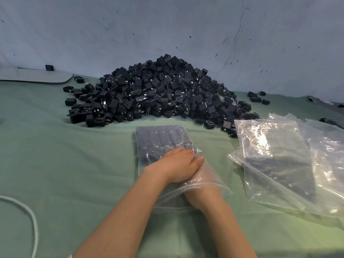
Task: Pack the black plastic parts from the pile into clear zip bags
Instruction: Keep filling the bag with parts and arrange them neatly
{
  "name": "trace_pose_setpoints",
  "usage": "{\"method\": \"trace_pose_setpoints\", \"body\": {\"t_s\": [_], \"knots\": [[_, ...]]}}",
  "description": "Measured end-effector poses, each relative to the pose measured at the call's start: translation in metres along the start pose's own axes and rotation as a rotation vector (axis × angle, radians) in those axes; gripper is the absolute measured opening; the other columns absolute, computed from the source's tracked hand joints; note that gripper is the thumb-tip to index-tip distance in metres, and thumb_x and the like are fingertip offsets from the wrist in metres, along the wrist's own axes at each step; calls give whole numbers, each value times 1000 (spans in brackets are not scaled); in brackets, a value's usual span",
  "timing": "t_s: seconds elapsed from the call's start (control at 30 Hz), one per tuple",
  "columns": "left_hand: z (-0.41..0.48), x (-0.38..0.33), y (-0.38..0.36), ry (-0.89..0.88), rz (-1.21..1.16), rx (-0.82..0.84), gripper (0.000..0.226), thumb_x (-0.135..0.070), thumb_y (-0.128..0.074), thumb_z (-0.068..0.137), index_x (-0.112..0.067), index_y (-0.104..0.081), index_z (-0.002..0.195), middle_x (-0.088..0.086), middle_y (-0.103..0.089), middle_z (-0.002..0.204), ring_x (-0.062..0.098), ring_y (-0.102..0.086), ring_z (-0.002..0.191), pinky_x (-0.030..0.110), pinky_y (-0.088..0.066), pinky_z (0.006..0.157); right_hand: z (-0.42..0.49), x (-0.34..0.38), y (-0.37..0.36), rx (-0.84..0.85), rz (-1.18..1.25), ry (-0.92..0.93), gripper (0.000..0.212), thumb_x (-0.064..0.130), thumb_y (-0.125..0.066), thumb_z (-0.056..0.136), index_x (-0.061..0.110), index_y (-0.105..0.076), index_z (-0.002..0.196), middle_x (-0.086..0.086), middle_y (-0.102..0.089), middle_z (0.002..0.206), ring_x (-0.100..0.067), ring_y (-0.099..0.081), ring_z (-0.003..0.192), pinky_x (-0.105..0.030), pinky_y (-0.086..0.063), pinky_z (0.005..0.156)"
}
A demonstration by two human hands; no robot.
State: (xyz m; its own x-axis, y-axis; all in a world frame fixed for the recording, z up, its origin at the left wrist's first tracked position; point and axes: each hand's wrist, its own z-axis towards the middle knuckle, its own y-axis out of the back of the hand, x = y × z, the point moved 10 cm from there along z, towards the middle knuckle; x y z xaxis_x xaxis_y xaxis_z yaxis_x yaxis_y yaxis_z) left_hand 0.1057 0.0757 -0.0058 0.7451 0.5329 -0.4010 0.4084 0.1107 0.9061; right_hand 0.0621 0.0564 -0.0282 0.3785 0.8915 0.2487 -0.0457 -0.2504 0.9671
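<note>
A big pile of black plastic parts [160, 92] lies at the back of the green cloth. In front of it lies a clear zip bag [162, 138] with black parts packed in flat rows at its far end. My left hand [176, 164] rests flat on top of the bag, fingers straight. My right hand [201, 175] is pushed inside the bag through its open mouth; the plastic blurs it, so I cannot tell how its fingers lie.
A stack of empty clear zip bags [290, 159] lies to the right. A few loose black parts [257, 98] sit at the back right. A white cable [28, 216] curves at the left. A pale flat board [33, 75] lies at the back left.
</note>
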Motion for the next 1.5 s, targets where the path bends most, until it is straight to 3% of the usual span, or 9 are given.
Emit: {"method": "trace_pose_setpoints", "body": {"t_s": [0.1, 0.23, 0.3, 0.4, 0.47, 0.6, 1.03, 1.37, 1.5], "knots": [[-2, -6, -2, -49, -92, 9, 47, -39, -28, 102, -6, -56, 120, 10, -53, 129, 26, -46, 124, 40, -33, 107, -37, 15, 14, 14, 75, 205, 30, 22, -42, 94, 18, -55, 121, -4, -57, 125, -22, -51, 112, -30, -39, 97], [-8, -4, -11, -72, -76, 17, 42, -29, -36, 101, -7, -47, 135, 7, -39, 147, 20, -29, 138, 27, -18, 110, -69, 18, 35, 223, 270, 270, 22, 26, -47, 95, 14, -65, 94, 2, -70, 89, -14, -62, 85, -32, -48, 81], [-13, 1, -3, -76, -233, -65, 31, -23, -43, 98, -16, -56, 125, 4, -54, 134, 17, -46, 126, 28, -32, 104, -61, 16, 64, 127, 506, 244, 21, 26, -51, 93, 16, -67, 83, 2, -70, 74, -13, -64, 67, -35, -51, 69], [-30, 32, 37, 16, -336, -451, 26, -21, -52, 94, -21, -61, 118, -3, -59, 123, 9, -53, 112, 23, -39, 97, -27, -5, 102, -249, 587, 113, 16, 23, -56, 92, 22, -66, 80, 4, -66, 63, -9, -60, 58, -28, -46, 58], [-47, 65, 55, 168, -253, -673, 37, -20, -56, 92, -17, -53, 129, 1, -45, 137, 14, -42, 124, 23, -30, 105, 1, -18, 104, -374, 517, 1, 12, 22, -56, 92, 20, -67, 98, 7, -68, 82, -12, -62, 76, -27, -46, 67], [-62, 129, 30, 534, -291, -493, 77, -36, -61, 88, -14, -19, 148, 13, -4, 157, 31, -11, 143, 39, -17, 117, 49, -27, 61, -211, 354, -100, 38, 27, -59, 92, 19, -54, 129, -4, -58, 128, -21, -55, 113, -30, -42, 87], [-56, 118, 36, 468, -309, -585, 66, -23, -58, 92, -7, -23, 146, 11, -42, 140, 28, -52, 117, 35, -39, 99, 57, -26, 34, -315, 286, -103, 37, 42, -66, 85, 22, -59, 115, -1, -59, 112, -20, -56, 98, -26, -34, 71], [-61, 121, 39, 391, -345, -595, 55, -20, -62, 90, -12, -38, 138, 3, -49, 134, 19, -46, 121, 14, -27, 83, 58, -30, 32, -334, 359, -76, 38, 42, -67, 85, 24, -58, 118, 4, -58, 117, -10, -50, 91, -23, -34, 74], [-61, 120, 39, 403, -335, -583, 56, -18, -58, 92, -11, -33, 142, 5, -46, 139, 22, -45, 125, 23, -33, 96, 57, -30, 31, -352, 372, -83, 38, 41, -67, 86, 22, -59, 118, 5, -60, 118, -14, -55, 106, -23, -36, 77]]}}
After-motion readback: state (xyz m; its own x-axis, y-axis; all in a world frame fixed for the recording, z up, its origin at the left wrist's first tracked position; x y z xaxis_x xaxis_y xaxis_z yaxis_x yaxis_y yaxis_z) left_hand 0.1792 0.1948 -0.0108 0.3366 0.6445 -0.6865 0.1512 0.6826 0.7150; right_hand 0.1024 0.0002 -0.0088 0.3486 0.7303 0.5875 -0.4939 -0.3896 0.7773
